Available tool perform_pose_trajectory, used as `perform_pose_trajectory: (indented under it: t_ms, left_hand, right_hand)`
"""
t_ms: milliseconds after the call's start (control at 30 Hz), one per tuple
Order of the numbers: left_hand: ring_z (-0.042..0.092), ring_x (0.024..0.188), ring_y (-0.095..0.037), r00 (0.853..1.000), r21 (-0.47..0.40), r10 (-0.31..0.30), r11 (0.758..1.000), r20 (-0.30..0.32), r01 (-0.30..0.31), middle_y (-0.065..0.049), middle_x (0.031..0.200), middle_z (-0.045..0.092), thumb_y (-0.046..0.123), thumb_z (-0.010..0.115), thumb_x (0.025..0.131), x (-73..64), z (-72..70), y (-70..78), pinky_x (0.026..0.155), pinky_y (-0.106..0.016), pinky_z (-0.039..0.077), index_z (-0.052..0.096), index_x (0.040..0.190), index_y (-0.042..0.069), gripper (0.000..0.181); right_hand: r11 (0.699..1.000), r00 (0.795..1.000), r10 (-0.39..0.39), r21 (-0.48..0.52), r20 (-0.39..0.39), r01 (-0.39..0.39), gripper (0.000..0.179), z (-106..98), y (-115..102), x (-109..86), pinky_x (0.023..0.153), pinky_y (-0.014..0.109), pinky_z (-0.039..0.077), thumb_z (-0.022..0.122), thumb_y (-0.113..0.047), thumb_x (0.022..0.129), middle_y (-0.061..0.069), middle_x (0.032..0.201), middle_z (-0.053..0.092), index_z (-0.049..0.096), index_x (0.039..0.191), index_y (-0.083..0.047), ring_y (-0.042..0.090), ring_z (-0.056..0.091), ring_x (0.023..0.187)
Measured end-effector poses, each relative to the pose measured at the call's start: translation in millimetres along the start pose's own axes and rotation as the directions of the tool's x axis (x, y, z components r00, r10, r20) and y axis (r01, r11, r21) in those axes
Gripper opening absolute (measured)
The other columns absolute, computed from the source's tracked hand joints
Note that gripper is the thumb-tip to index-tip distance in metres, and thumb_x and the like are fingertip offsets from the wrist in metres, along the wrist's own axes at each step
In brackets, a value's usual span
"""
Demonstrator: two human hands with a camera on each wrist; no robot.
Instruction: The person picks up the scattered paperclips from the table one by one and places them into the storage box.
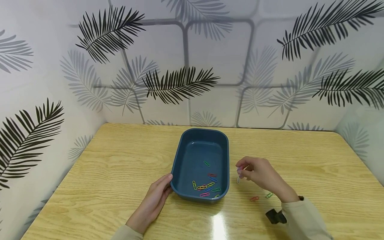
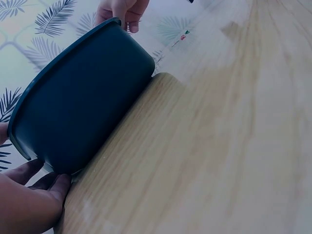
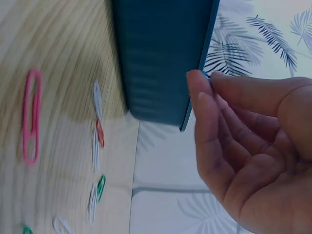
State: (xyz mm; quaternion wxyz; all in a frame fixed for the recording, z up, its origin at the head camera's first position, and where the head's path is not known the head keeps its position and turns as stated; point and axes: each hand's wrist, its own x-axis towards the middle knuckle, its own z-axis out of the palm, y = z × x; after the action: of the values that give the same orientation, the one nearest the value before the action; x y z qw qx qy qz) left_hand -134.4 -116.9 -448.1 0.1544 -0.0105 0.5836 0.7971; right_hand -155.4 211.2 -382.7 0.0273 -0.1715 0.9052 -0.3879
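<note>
A deep blue plastic tray (image 1: 200,132) stands on the table, with several coloured paper clips (image 1: 202,187) in its near part. My left hand (image 1: 154,201) holds the tray's near left corner, thumb at the rim and fingers against the outer wall, seen close in the left wrist view (image 2: 29,202). Right of the tray, my right hand (image 1: 259,173) pinches a small bluish paper clip (image 3: 207,76) between thumb and index fingertip, mostly hidden by them. In the right wrist view, these fingertips overlap the tray's rim. A white paper clip (image 1: 238,180) lies below this hand.
On the wooden table (image 1: 129,156), a red paper clip (image 1: 254,198) and a green paper clip (image 1: 269,195) lie near the right wrist. The right wrist view shows a pink paper clip (image 3: 31,117) and several others. A leaf-patterned wall covering (image 1: 210,103) stands behind the table.
</note>
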Motion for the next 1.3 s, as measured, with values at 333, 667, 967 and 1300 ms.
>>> perform_pose_trajectory:
  t_ms: [333,667,967,1300]
  left_hand:
    - [0.036,0.133,-0.027,1.0,-0.001,0.01,1.0,-0.01,-0.01,-0.024,0.146,0.035,0.033,0.052,0.101,0.3,-0.3,-0.3,0.104,-0.028,0.037,0.035,0.142,-0.011,0.063]
    - [0.037,0.133,-0.027,1.0,0.004,-0.001,1.0,-0.013,0.001,-0.024,0.147,0.036,0.035,0.053,0.1,1.2,0.5,0.0,0.104,-0.03,0.037,0.036,0.143,-0.01,0.064]
    - [0.04,0.13,-0.024,1.0,0.006,0.009,1.0,-0.011,-0.009,-0.023,0.145,0.037,0.034,0.053,0.1,1.1,0.7,0.2,0.102,-0.028,0.039,0.037,0.142,-0.011,0.063]
    - [0.039,0.131,-0.026,1.0,0.005,0.005,1.0,-0.019,-0.005,-0.024,0.146,0.036,0.035,0.053,0.1,0.8,0.3,0.4,0.103,-0.029,0.038,0.036,0.142,-0.011,0.064]
  right_hand:
    - [0.992,0.998,0.005,0.127,-0.066,0.004,0.011,4,-12,-2.2,0.059,0.028,0.055,0.068,-0.002,0.089,0.003,0.083,0.068,0.067,0.099,0.003,0.021,0.067,0.074]
    - [0.968,0.996,0.006,0.251,-0.091,0.017,0.006,18,-24,-3.6,0.059,0.035,0.057,0.068,0.003,0.088,0.007,0.083,0.068,0.066,0.093,0.001,0.031,0.068,0.077]
    - [0.95,0.998,-0.024,0.309,-0.064,0.043,0.005,30,-38,-7.7,0.061,0.033,0.058,0.069,-0.001,0.088,0.007,0.085,0.068,0.067,0.092,0.0,0.029,0.067,0.077]
    - [0.937,0.999,-0.043,0.346,-0.033,0.052,0.004,39,-42,-8.9,0.061,0.028,0.057,0.07,-0.002,0.088,0.008,0.087,0.068,0.068,0.09,0.001,0.03,0.067,0.077]
